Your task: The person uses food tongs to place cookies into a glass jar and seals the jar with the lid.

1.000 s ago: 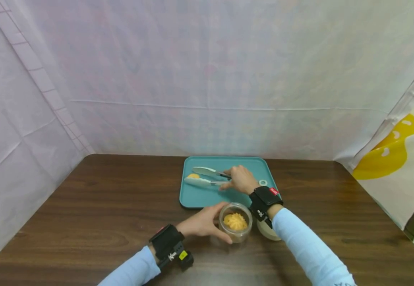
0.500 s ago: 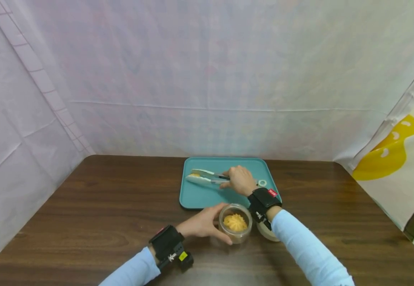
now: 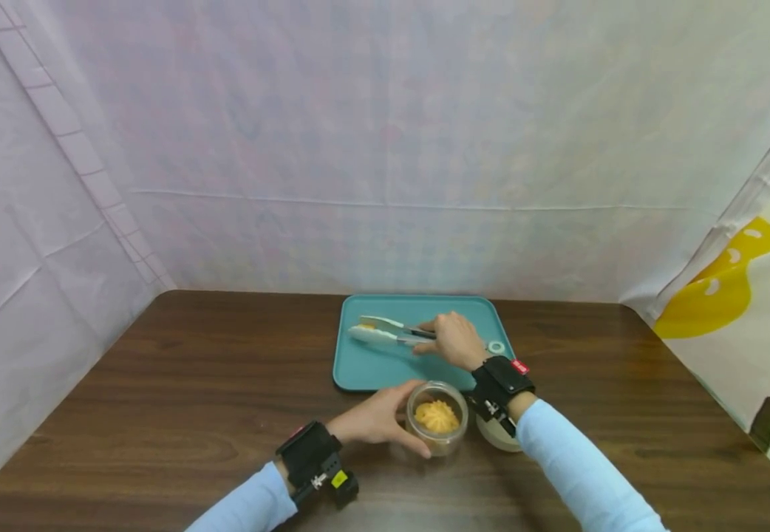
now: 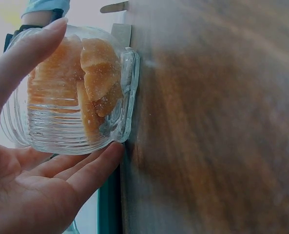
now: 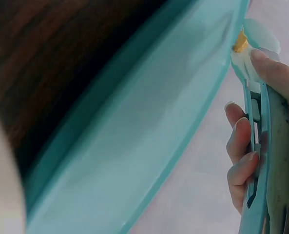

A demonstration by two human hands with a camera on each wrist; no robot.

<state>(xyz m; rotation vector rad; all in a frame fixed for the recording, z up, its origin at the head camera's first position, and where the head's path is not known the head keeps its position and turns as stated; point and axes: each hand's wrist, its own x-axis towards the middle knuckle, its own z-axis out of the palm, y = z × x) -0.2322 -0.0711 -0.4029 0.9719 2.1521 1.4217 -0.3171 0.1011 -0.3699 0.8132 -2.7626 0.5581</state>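
My left hand (image 3: 375, 417) curls round a clear glass jar (image 3: 450, 443) on the table, thumb on the near side and fingers on the far side. Piped yellow cookies (image 3: 436, 416) fill part of it; the left wrist view shows several stacked cookies (image 4: 100, 68) through the glass. My right hand (image 3: 458, 341) grips tongs (image 3: 375, 335) with pale tips, thumb along one arm and fingers curled on the other. Between the tips sits a cookie (image 5: 240, 42), mostly hidden by them. The tongs lie over the teal tray (image 3: 358, 378), tips pointing left.
A round pale lid-like piece (image 3: 496, 437) lies right of the jar, partly covered by the right wrist's strap and sleeve. The brown wooden table (image 3: 225, 384) ends at a hanging pale cloth (image 3: 385, 148) behind the tray.
The tong tips have drawn together on the cookie, and the tongs have shifted slightly right with my right hand. My left hand and the jar have stayed in place.
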